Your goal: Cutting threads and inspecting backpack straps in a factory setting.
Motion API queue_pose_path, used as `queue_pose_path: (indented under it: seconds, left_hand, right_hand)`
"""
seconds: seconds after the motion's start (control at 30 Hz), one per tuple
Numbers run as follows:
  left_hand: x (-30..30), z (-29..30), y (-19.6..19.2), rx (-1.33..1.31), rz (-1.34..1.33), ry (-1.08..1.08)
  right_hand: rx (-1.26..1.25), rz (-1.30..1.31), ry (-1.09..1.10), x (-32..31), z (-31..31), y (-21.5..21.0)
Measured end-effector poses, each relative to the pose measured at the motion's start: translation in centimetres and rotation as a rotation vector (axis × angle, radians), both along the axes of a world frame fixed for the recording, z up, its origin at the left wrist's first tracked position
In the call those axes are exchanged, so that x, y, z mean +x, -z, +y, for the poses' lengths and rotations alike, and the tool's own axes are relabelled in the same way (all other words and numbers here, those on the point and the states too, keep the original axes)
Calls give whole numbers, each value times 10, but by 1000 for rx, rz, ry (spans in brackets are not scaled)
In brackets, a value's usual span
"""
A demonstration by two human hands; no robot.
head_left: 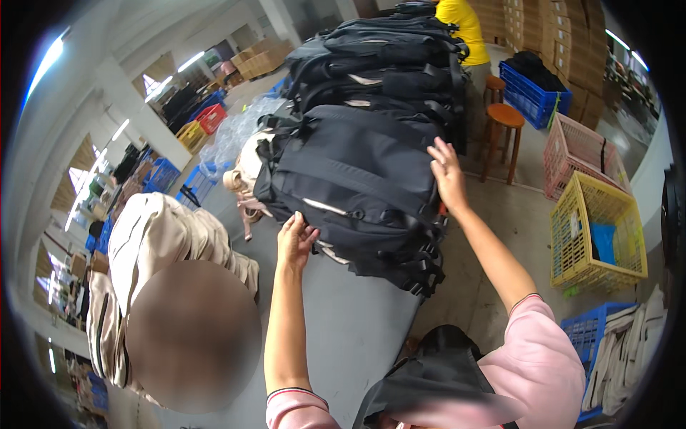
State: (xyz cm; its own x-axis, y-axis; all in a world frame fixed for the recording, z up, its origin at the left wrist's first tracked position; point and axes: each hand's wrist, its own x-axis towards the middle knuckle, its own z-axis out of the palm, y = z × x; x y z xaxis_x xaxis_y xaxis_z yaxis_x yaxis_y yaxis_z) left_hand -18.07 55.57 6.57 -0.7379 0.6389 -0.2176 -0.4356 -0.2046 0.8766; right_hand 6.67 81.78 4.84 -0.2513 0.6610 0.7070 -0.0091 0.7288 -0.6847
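A black backpack [357,168] lies on its side in front of me, at the near end of a row of black backpacks [375,61]. Light-coloured zip strips show along its near side, and straps and buckles hang at its right end. My left hand [293,242] has its partly curled fingers against the near left edge of the bag, gripping it there. At the bag's right end, my right hand [448,175] is open, with fingers spread and touching the fabric edge. The bag's underside is hidden.
Beige backpacks [153,229] stand at the left of the grey table [357,314]. Clear plastic wrap [232,139] lies beyond. On the right are wooden stools [505,116], a yellow crate [600,268], a pink crate [572,154] and blue crates [532,93]. A person in yellow [463,28] stands at the back.
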Motion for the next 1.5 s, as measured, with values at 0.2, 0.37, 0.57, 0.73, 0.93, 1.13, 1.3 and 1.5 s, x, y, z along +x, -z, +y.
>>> queue_pose_path:
  seconds: [0.2, 0.37, 0.57, 0.73, 0.93, 1.13, 1.3, 1.5]
  left_hand:
    - [17, -88, -9, -43, 53, 73]
    - [23, -177, 8, -147, 106, -53]
    - [56, -261, 42, -244, 42, -209]
    - [96, -405, 73, -449, 77, -464]
    - [174, -604, 50, -1606, 931, -1112]
    - [255, -706, 26, -2037, 199, -866]
    - [270, -751, 49, -2474, 260, -641]
    - [261, -773, 29, -2327, 800, -740]
  right_hand:
    - [-173, 405, 82, 7, -12, -39]
    - [274, 324, 548, 32, -12, -94]
    - [697, -222, 288, -30, -5, -113]
    - [501, -980, 112, -72, 44, -65]
    - [361, -579, -280, -76, 54, -140]
    - [98, -553, -956, -112, -203, -158]
    - [8, -870, -1356, -128, -373, -102]
    - [121, -937, -1515, -101, -449, -78]
